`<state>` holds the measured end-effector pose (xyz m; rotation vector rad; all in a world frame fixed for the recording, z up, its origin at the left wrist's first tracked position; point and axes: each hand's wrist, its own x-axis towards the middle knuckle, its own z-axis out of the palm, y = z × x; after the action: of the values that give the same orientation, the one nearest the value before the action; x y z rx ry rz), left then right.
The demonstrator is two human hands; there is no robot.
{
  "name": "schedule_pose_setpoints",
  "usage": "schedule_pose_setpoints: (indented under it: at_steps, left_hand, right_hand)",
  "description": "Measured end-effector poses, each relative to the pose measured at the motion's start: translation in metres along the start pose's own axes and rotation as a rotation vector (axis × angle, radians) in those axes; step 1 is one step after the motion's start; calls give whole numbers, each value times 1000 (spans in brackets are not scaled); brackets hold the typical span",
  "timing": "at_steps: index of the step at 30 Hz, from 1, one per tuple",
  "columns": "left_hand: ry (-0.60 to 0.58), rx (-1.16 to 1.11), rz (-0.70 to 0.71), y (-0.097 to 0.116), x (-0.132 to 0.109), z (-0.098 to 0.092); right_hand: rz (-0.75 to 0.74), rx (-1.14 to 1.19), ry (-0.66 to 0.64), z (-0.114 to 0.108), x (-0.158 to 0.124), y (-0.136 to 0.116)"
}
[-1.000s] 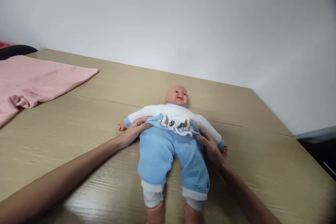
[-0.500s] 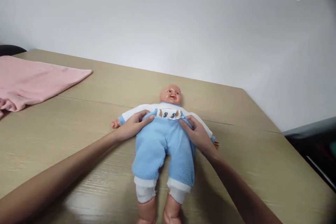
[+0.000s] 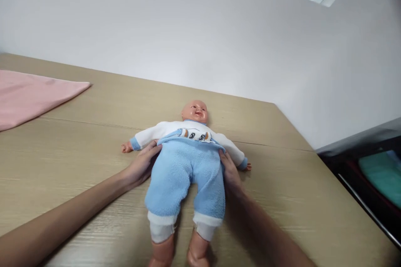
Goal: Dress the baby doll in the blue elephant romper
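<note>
A baby doll (image 3: 194, 112) lies on its back on the wooden table (image 3: 78, 154), head away from me. It wears a white top (image 3: 156, 130) and light blue fleece trousers (image 3: 184, 175) with white cuffs. My left hand (image 3: 140, 166) lies against the doll's left side at the waist, its fingertips tucked under the trouser edge. On the opposite side my right hand (image 3: 230, 171) presses against the waist, fingers together along the fabric. The trouser waistband covers most of the picture on the top.
A pink cloth (image 3: 28, 96) lies spread at the table's far left. A white wall runs behind the table. Past the table's right edge is a dark shelf with a teal item (image 3: 380, 175).
The trouser waistband has come up higher over the doll's belly. Both hands have slid from the front of the waistband down to the doll's sides. The view has shifted right.
</note>
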<state>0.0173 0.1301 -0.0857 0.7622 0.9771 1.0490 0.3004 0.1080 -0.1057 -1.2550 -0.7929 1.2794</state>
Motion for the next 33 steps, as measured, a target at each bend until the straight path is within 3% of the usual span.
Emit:
schedule_pose_setpoints:
  at_steps: [4,9,12,17,20,22,25,27,30,33]
  left_hand:
    - [-23,-76,-16,-2,6,8]
    - [-192,-47,21,12,21,-12]
    - [-229,-8,43,21,25,-25]
    - [-289,19,60,20,24,-28]
    - [-199,22,115,11,25,-25]
    - [-85,97,210,6,24,-24]
    - [118,303,434,5,18,-23]
    - [231,412,555,7,13,-21]
    - [318,439,654,7,8,-18]
    - [299,393,714,3,7,-17]
  right_hand:
    - [21,-43,-100,9,9,-14]
    - [-114,-198,-161,-2,16,-30]
    - [-163,-220,-184,-8,21,-39]
    - [-233,-409,-274,6,34,-52]
    - [-227,-578,-283,20,40,-54]
    - [-248,-682,-223,29,38,-55]
    - [-443,-851,-99,46,24,-65]
    - [-599,-939,-86,62,13,-77]
    - [-754,-973,-203,94,6,-99]
    - [-876,-1010,-369,138,20,-116]
